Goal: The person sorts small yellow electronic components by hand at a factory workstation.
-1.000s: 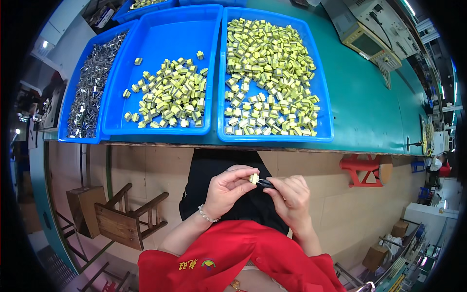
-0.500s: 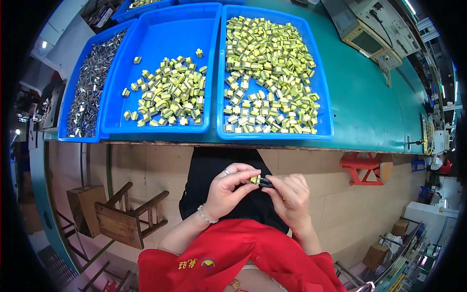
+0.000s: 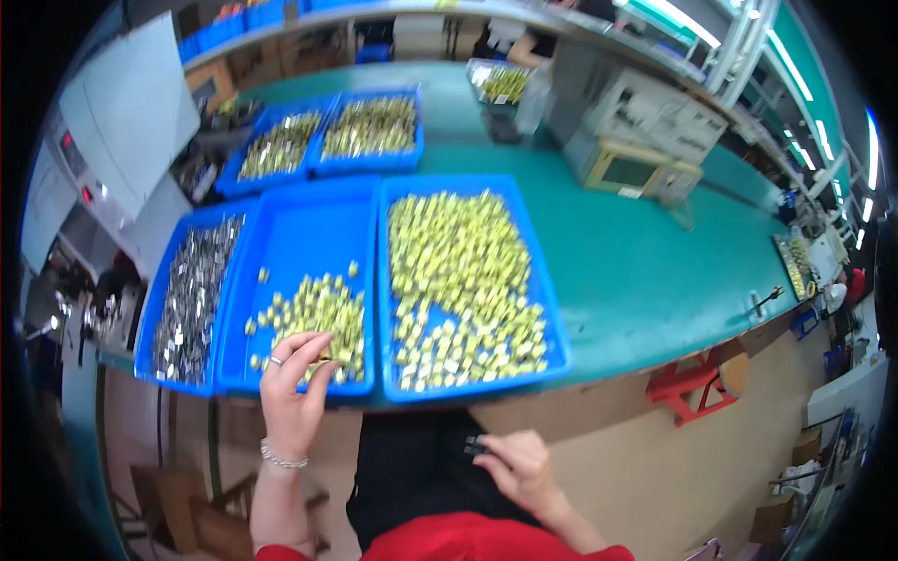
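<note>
My left hand (image 3: 297, 388) reaches over the near edge of the middle blue tray (image 3: 313, 210), thumb and fingers pinched together. A small yellow transformer (image 3: 325, 356) shows at its fingertips, blurred by motion and partly hidden. Loose yellow transformers (image 3: 323, 304) lie in a heap in that tray, just beyond the hand. Over my dark-clothed lap, my right hand (image 3: 526, 470) is closed on a small black piece (image 3: 476, 446), which sticks out to the left of the fingers; its exact kind cannot be made out.
A fuller blue tray of yellow transformers (image 3: 458, 252) stands to the right, a tray of shiny metal parts (image 3: 196, 294) to the left. Two more filled trays (image 3: 369, 126) sit behind. Measuring instruments (image 3: 627, 170) stand on the green bench (image 3: 617, 280). A red stool (image 3: 687, 388) is right of me.
My hands have parted. The left moved forward and left to the middle tray with the transformer; the right stayed low with the black piece. The view has tilted up, showing more of the bench.
</note>
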`<state>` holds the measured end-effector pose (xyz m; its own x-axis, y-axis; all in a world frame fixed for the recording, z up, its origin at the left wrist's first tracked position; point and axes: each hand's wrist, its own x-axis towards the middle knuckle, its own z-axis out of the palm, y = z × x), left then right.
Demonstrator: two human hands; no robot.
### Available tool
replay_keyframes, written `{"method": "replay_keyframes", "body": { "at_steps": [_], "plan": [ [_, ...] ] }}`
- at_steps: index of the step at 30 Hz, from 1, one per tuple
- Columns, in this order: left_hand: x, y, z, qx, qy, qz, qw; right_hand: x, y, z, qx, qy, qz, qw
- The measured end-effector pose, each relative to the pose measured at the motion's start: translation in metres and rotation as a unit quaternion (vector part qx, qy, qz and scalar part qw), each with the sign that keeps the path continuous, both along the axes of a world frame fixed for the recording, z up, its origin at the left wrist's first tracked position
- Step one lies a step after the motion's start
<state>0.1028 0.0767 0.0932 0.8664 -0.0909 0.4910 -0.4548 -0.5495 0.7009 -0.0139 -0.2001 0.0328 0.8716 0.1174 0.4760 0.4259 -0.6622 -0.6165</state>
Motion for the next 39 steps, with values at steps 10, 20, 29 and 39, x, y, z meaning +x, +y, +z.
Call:
{"method": "replay_keyframes", "body": {
  "at_steps": [10,20,29,39],
  "plan": [
    [0.114,-0.129,-0.028,0.315,-0.094,-0.324,0.887,-0.01,-0.004,-0.016,0.022,0.021,-0.053,0.998],
    [0.104,-0.148,-0.033,0.476,-0.075,-0.255,0.838,-0.015,-0.016,-0.015,0.016,0.001,-0.09,0.996],
    [0.106,-0.094,-0.023,0.222,0.05,-0.193,0.955,-0.008,-0.01,-0.012,0.02,0.006,-0.037,0.999],
    [-0.029,-0.054,-0.012,-0.417,0.369,-0.301,0.774,-0.011,-0.005,0.004,0.077,0.04,-0.048,0.995]
  ]
}}
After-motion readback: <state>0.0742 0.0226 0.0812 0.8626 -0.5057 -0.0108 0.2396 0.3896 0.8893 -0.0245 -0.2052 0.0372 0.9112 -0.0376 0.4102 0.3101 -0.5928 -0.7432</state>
